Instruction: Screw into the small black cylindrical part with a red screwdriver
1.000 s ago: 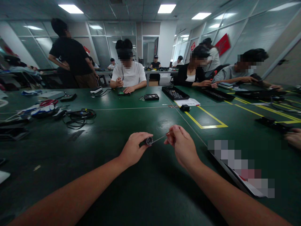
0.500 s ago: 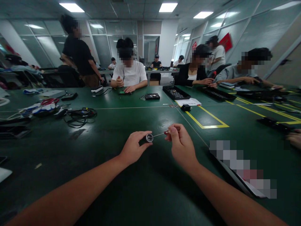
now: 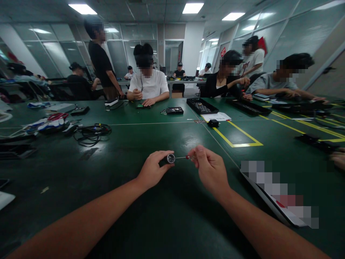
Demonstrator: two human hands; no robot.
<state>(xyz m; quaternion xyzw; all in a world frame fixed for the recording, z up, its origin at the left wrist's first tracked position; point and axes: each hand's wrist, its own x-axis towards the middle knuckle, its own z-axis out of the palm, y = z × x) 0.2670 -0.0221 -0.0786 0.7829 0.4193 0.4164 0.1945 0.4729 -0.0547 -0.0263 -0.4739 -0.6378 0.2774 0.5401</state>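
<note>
Green tabletop [image 3: 151,223], glass-partitioned room [image 3: 296,36]; black tray [image 3: 209,112] is holding small parts [image 3: 201,107]; nearer than the tray, left grip [image 3: 154,169] is clasping dark cylinder [image 3: 170,158], right grip [image 3: 211,169] red-fronted screwdriver [image 3: 188,157].

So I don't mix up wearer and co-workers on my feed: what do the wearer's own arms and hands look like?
The left hand and right hand are ungloved, with no ring visible. The left forearm and right forearm are bare: no sleeve, watch, cable or marking shows.
</note>
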